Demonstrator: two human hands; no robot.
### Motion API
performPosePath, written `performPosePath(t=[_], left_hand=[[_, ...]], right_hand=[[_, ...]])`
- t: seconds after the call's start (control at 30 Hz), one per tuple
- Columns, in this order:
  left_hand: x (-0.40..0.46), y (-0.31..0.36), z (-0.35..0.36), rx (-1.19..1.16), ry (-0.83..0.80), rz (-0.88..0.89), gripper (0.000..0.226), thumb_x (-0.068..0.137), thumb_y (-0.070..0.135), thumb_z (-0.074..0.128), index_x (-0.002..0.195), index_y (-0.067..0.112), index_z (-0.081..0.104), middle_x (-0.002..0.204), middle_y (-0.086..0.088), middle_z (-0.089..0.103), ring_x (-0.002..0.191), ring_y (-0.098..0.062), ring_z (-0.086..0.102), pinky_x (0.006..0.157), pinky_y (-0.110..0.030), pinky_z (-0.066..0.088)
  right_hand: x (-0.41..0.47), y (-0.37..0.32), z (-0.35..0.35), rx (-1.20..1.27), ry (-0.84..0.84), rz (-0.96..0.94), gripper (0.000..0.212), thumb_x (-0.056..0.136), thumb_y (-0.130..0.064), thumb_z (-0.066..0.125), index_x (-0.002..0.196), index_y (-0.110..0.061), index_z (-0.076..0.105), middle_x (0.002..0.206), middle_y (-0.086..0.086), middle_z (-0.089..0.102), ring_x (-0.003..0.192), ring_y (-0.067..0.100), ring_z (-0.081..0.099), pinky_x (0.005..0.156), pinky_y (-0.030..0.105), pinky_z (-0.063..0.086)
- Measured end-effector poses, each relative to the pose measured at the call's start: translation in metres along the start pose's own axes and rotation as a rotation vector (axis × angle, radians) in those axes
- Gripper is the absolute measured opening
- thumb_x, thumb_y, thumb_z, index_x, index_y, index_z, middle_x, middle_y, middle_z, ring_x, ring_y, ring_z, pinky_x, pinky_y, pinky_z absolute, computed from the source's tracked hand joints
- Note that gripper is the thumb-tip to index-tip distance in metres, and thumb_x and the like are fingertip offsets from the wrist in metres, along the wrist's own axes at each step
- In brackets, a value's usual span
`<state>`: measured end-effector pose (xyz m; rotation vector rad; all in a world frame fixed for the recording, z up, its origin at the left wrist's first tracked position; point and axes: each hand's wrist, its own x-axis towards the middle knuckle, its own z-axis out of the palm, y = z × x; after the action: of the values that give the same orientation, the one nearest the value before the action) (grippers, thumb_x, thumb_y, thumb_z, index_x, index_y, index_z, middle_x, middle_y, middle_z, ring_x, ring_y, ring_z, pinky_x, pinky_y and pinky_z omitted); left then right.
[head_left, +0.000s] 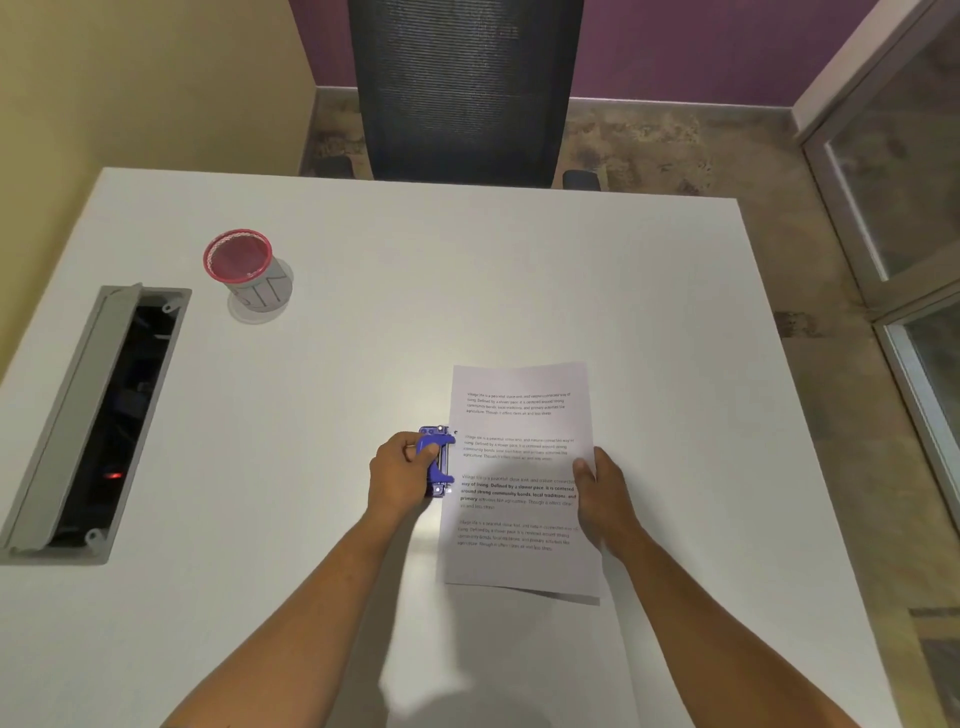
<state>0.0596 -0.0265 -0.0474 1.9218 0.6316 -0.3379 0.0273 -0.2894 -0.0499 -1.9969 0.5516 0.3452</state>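
While the punch is sitting over the paper's left edge, midway along it, the left hand is curling round its lever, a grip that suits a downward squeeze. The right hand is pinching the opposite edge, thumb on top, steadying the sheet so the holes land square. The paper is lying right of the desk's centre, nearer the near edge. The hand is hiding the slot, so how deep the sheet is sitting is hard to tell. A cup and a hatch are sitting towards the left edge.
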Motion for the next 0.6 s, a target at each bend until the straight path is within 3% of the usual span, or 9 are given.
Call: performPosePath(t=[0.27, 0.37, 0.43, 0.53, 0.6], left_hand=[[-0.002, -0.005, -0.02, -0.008, 0.069, -0.015, 0.011, 0.089, 0.019, 0.066, 0.098, 0.012, 0.066, 0.088, -0.006, 0.069, 0.076, -0.021, 0.063, 0.061, -0.022, 0.044], [-0.002, -0.01, -0.026, 0.013, 0.087, -0.036, 0.014, 0.09, 0.019, 0.065, 0.1, 0.01, 0.066, 0.086, -0.004, 0.067, 0.071, -0.017, 0.061, 0.058, -0.022, 0.043], [-0.001, -0.013, -0.029, 0.024, 0.089, -0.04, 0.013, 0.09, 0.019, 0.065, 0.1, 0.01, 0.066, 0.087, -0.005, 0.068, 0.069, -0.014, 0.06, 0.056, -0.021, 0.041], [0.0, -0.014, -0.03, 0.039, 0.087, -0.041, 0.012, 0.09, 0.019, 0.064, 0.099, 0.012, 0.065, 0.09, -0.006, 0.069, 0.07, -0.015, 0.06, 0.056, -0.018, 0.04], [-0.001, -0.013, -0.031, 0.055, 0.089, -0.041, 0.014, 0.09, 0.02, 0.064, 0.1, 0.011, 0.065, 0.086, -0.003, 0.067, 0.068, -0.012, 0.059, 0.055, -0.017, 0.039]], right_hand=[[-0.007, 0.015, -0.015, 0.082, -0.006, 0.011, 0.019, 0.104, -0.02, 0.041, 0.105, -0.009, 0.056, 0.1, 0.008, 0.068, 0.088, 0.022, 0.069, 0.065, 0.028, 0.054], [-0.011, 0.018, -0.02, 0.137, -0.003, 0.017, 0.02, 0.103, -0.016, 0.041, 0.11, -0.01, 0.059, 0.105, 0.008, 0.069, 0.094, 0.024, 0.068, 0.078, 0.037, 0.057], [-0.014, 0.019, -0.023, 0.16, -0.005, 0.021, 0.02, 0.103, -0.016, 0.041, 0.112, -0.011, 0.059, 0.107, 0.007, 0.069, 0.096, 0.022, 0.068, 0.077, 0.033, 0.057], [-0.02, 0.017, -0.025, 0.194, -0.015, 0.034, 0.02, 0.104, -0.019, 0.04, 0.112, -0.018, 0.058, 0.107, 0.002, 0.07, 0.091, 0.015, 0.07, 0.064, 0.019, 0.054], [-0.023, 0.016, -0.026, 0.217, -0.019, 0.044, 0.019, 0.104, -0.021, 0.04, 0.109, -0.023, 0.059, 0.107, 0.0, 0.07, 0.09, 0.014, 0.071, 0.064, 0.019, 0.054]])
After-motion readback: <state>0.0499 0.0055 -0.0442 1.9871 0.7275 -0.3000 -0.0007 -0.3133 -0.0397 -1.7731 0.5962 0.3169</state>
